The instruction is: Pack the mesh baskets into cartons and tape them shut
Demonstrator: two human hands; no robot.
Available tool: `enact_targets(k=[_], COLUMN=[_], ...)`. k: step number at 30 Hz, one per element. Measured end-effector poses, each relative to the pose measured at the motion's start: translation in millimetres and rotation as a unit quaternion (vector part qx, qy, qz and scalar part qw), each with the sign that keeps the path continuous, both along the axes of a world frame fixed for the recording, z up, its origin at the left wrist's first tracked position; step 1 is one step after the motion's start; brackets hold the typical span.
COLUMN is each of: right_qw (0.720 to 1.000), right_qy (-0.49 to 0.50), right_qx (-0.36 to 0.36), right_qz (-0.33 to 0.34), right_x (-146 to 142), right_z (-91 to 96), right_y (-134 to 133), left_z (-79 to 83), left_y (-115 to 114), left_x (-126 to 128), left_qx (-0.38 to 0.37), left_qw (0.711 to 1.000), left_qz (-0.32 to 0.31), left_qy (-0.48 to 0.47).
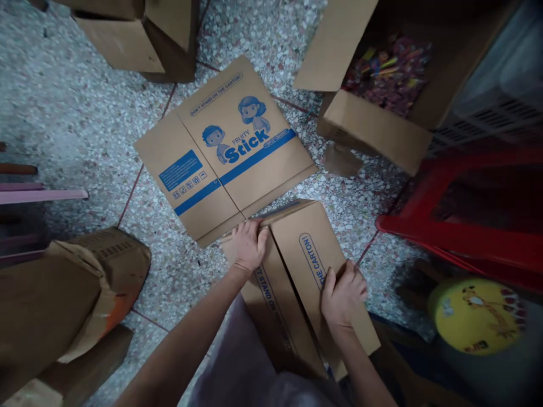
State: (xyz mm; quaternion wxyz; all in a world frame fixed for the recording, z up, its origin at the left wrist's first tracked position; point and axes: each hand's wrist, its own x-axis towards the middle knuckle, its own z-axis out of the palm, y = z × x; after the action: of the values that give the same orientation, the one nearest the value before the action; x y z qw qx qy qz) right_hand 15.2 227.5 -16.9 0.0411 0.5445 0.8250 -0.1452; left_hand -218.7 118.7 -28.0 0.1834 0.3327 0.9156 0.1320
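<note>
A brown carton point(305, 249) with blue print stands on the speckled floor right in front of me, its two top flaps folded down. My left hand point(248, 244) presses on the far edge of the left flap, fingers curled over it. On the near part of the right flap rests my right hand point(343, 293), its fingers bent and gripping the flap. A flattened carton point(224, 152) printed "Fruity Stick" lies on the floor just beyond, touching the box's far side.
An open carton point(373, 121) of colourful packets stands at the upper right. A red plastic stool point(462, 237) and a yellow round lid point(477, 316) are at the right. More cartons sit at the upper left point(127, 39) and lower left point(63, 299).
</note>
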Motion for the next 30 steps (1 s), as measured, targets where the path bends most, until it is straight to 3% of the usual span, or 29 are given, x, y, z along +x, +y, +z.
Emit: enact_targets(k=[5,7,9,18,23,26,30], right_qw=[0.97,0.957,0.957,0.952,0.942,0.932,0.909], right_qy=[0.087,0.104,0.118,0.125,0.05,0.061,0.098], right_qx=[-0.049,-0.066,-0.057,0.066,0.124,0.115,0.054], right_qz=[0.223,0.264,0.26,0.271,0.307,0.338,0.402], right_x=[-102.0,-139.0,-156.9,-144.7,-159.2,-163.7,-163.8], right_z=[8.5,3.2,-5.4,-31.5,-31.0,-29.4,-28.7], right_y=[59.2,69.8,71.2,67.7,65.8,65.3,65.9], left_z=[2.3,2.2,1.5,1.8,5.8,7.4,7.0], left_y=[5.4,5.5,5.6,7.8,13.2,18.1,22.5], left_x=[-0.2,-1.4,-2.2,-0.7,0.8,2.1,0.0], left_qx=[0.015,0.019,0.024,0.074,0.035,0.027,-0.021], left_qw=[1.0,1.0,0.999,0.996,0.999,0.996,0.995], left_qz=[0.014,0.023,0.028,0.042,-0.032,-0.083,-0.097], left_qy=[-0.005,-0.003,-0.001,-0.023,-0.018,-0.014,-0.017])
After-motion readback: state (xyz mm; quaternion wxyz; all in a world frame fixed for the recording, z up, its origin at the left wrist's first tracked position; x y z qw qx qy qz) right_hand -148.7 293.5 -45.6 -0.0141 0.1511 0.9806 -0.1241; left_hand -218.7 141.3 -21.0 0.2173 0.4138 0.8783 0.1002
